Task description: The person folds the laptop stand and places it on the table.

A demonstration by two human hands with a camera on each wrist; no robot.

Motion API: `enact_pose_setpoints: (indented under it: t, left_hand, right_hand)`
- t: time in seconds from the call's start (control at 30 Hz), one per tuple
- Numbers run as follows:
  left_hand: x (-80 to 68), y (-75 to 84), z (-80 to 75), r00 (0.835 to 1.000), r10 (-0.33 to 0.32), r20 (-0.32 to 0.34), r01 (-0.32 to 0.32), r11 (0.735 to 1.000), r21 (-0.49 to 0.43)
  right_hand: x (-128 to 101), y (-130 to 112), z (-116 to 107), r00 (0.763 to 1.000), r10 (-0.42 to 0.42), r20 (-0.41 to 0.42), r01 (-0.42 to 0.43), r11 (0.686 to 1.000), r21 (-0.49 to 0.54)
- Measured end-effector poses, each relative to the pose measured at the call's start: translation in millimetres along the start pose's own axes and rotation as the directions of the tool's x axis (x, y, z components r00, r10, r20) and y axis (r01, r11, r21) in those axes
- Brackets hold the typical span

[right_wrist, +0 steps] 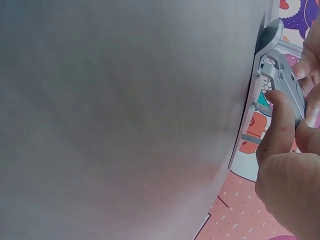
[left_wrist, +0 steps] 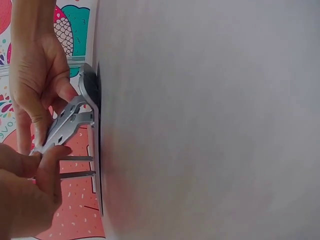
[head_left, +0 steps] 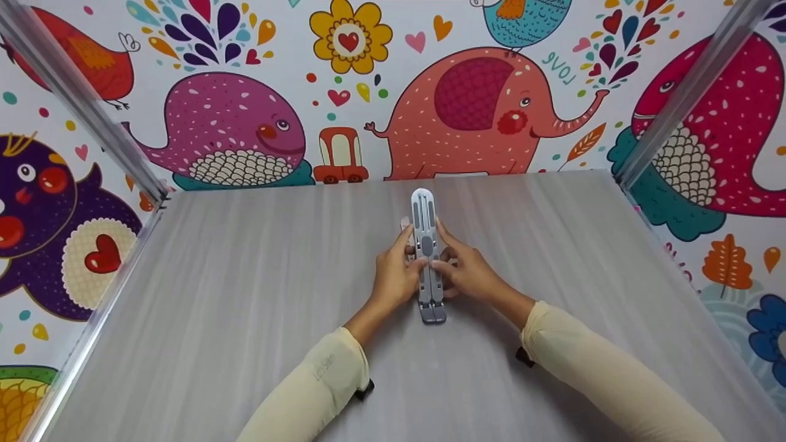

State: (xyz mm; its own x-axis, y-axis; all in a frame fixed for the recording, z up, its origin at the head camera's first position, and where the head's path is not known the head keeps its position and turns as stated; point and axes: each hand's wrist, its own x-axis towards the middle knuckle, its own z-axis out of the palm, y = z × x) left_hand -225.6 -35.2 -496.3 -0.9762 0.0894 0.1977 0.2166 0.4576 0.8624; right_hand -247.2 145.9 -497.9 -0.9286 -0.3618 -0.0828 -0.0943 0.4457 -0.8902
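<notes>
Sleeves: cream long sleeves [head_left: 325, 374] lie closest to you, both forearms reaching forward to the middle of the pale grey wood-grain bench [head_left: 215, 294].
Stand: the slim silver-grey folding metal stand with dark grey pads [head_left: 425, 245] lies lengthwise at the centre of the bench, its two rounded feet toward you and its rounded tip toward the back wall.
Left hand: your left hand [head_left: 396, 276] pinches the stand's left edge, fingers curled on the raised arm.
Right hand: your right hand [head_left: 466, 270] grips the stand's right edge, thumb pressed on the hinged arm [right_wrist: 285, 85], index finger stretched along the side.
Hinge: in the wrist views the arm stands tilted up off the base plate [left_wrist: 95, 150], which lies flat on the bench.
Doing it well: keep your grip even on both sides so the arm pivots straight; judging by the toothed hinge, keep fingertips clear of the gap beside it and hold the base down against the bench.
Writing: "LOVE" [head_left: 559, 66] shows mirrored on the cartoon-animal wallpaper [head_left: 233, 123] behind the stand; small print on the left sleeve is too blurred to read; no brand is legible on the stand.
</notes>
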Motion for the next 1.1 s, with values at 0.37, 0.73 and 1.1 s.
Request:
enact_pose_setpoints:
  t: [0.37,0.73,1.1]
  left_hand:
    - [-1.2,1.2,-0.1,1.0,0.014,-0.019,-0.014,1.0,-0.011]
    - [-2.0,3.6,-1.5,1.0,0.0,-0.024,-0.001,0.999,-0.032]
    - [-16.7,13.5,2.8,0.998,-0.065,0.0,0.065,0.997,0.044]
  right_hand:
    - [-2.1,-0.9,-0.4,0.999,-0.036,-0.02,0.035,0.999,-0.021]
    - [-2.7,-1.7,-0.2,0.996,-0.078,-0.037,0.076,0.996,-0.049]
    - [-0.1,-4.1,-10.2,0.985,-0.137,-0.107,0.117,0.977,-0.176]
